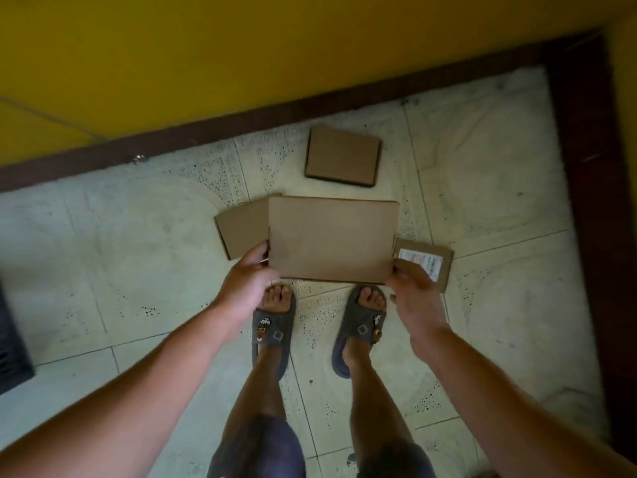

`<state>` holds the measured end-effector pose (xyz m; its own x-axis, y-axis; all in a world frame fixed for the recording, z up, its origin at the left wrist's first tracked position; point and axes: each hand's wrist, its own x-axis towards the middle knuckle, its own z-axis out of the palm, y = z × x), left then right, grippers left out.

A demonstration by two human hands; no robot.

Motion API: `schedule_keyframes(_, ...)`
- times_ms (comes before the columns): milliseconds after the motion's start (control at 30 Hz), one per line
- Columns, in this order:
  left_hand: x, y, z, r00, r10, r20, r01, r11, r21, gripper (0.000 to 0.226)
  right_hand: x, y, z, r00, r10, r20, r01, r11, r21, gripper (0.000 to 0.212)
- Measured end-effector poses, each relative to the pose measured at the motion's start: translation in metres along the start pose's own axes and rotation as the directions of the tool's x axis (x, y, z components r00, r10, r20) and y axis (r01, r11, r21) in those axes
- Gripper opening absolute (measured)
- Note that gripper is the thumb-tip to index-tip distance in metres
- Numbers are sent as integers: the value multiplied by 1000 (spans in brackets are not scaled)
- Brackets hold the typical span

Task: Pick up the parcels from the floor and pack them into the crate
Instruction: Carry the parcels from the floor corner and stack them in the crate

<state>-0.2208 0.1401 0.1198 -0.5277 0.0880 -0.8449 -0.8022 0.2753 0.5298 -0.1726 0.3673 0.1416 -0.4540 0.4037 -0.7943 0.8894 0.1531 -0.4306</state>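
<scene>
A large flat cardboard parcel (332, 238) is held above the floor in front of my feet. My left hand (250, 276) grips its near left corner and my right hand (412, 288) grips its near right corner. Partly hidden under its left side lies a second brown parcel (241, 225). To the right on the floor lies a small parcel with a white label (432, 262), half covered by my right hand. A square brown parcel (343, 155) lies farther off near the wall. A dark crate (12, 343) shows at the left edge.
The pale tiled floor (138, 270) ends at a dark brown skirting board (206, 127) below a yellow wall (241, 46). More dark skirting (593, 201) runs down the right side. My feet in grey slippers (272, 334) stand just behind the parcels.
</scene>
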Motion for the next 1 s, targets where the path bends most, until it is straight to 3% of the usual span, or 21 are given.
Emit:
schedule_keyframes(167, -109, 62, -27, 994, 70, -89, -81, 989, -122, 59, -115, -58, -48, 997, -69, 22, 65, 987, 147, 13)
schedule_keyframes(333, -207, 118, -48, 981, 172, -92, -188, 956, -224, 57, -214, -93, -88, 989, -124, 80, 88, 930, 356, 33)
schedule_keyframes(500, -297, 140, -66, 961, 241, -135, -270, 923, -275, 47, -290, -112, -117, 969, -234, 73, 184, 892, 413, 24)
schedule_keyframes(767, -423, 102, -83, 871, 258, -419, -432, 809, -399, 48, -363, -136, -120, 849, -457, 265, 342, 858, 383, 19)
schedule_keyframes(1000, -518, 12, -111, 751, 90, -654, -574, 578, -580, 42, -431, -138, -48, 710, -528, 465, 444, 849, 286, 15)
